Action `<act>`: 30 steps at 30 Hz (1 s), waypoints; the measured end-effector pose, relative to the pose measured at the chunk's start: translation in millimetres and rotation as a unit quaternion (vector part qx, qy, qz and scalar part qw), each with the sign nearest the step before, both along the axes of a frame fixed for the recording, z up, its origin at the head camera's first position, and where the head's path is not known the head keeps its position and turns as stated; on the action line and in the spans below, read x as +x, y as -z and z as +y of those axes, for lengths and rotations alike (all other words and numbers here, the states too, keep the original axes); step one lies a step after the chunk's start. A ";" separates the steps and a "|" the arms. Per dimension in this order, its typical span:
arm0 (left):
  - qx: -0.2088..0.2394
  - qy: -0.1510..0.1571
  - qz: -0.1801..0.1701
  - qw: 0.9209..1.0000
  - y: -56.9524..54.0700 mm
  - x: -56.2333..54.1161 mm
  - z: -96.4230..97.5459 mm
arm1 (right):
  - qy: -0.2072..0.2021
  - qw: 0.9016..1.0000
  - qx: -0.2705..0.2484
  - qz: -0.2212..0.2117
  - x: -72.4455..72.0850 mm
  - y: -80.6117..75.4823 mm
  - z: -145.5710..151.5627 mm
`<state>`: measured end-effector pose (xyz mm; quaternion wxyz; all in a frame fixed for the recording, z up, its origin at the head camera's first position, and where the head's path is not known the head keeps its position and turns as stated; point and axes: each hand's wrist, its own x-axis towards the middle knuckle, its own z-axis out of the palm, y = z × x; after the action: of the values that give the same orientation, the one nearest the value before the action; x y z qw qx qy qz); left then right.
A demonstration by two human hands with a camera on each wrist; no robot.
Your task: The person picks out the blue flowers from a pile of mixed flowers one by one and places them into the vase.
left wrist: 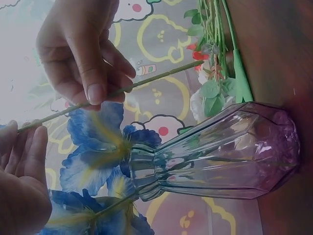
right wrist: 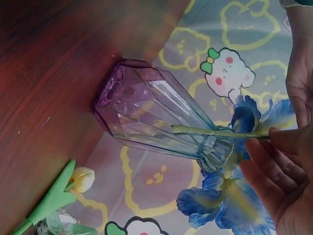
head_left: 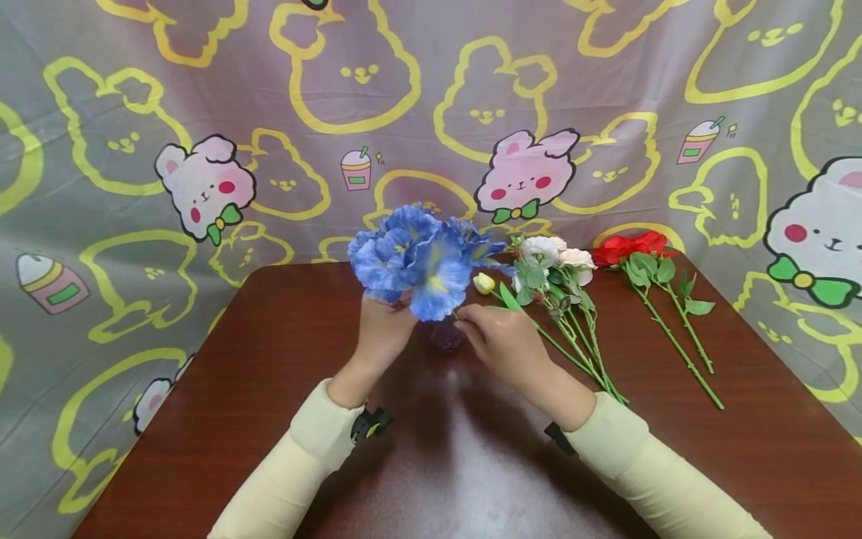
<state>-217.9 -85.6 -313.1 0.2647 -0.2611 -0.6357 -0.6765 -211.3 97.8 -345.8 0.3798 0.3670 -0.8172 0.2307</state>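
A clear faceted vase [left wrist: 220,161], purple at its base and bluish at its neck, stands upright on the table with blue irises [head_left: 384,258] in it. Beside its mouth, my right hand [head_left: 505,340] pinches the green stem [left wrist: 164,74] of another blue iris between thumb and fingers. Higher on this stem, the thumb and fingers of my left hand [left wrist: 24,186] hold it close to the bloom. The stem's cut end hangs free and overlaps the vase in the right wrist view. In the head view, blooms hide part of my left hand [head_left: 384,333] and most of the vase.
Right of the vase lie a pale yellow tulip [head_left: 483,283], a bunch of white roses [head_left: 539,254] and, farther right, red roses [head_left: 633,247] on long stems. A printed cloth [head_left: 431,97] hangs behind the brown table [head_left: 269,359].
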 end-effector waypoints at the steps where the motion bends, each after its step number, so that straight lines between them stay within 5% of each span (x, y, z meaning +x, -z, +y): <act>1: 0.001 0.002 0.005 1.000 -0.8 -0.2 -0.1 | -0.002 1.000 -0.001 -0.002 -0.1 0.2 0.1; 17: 0.043 -0.025 0.081 0.996 -29.3 4.4 -13.0 | 0.013 0.998 0.003 -0.060 -9.2 7.9 8.1; 26: 0.051 -0.072 0.148 0.985 -54.1 11.8 -23.7 | 0.041 0.991 -0.012 -0.128 -24.6 21.0 11.6; 30: 0.081 -0.070 0.159 0.981 -61.8 14.3 -25.7 | 0.044 0.989 -0.014 -0.143 -32.3 26.0 10.6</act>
<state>-203.6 -111.4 -251.3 0.4297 -0.2979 -0.5452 -0.6553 -243.6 108.4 -371.8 0.2742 0.2884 -0.8751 0.2755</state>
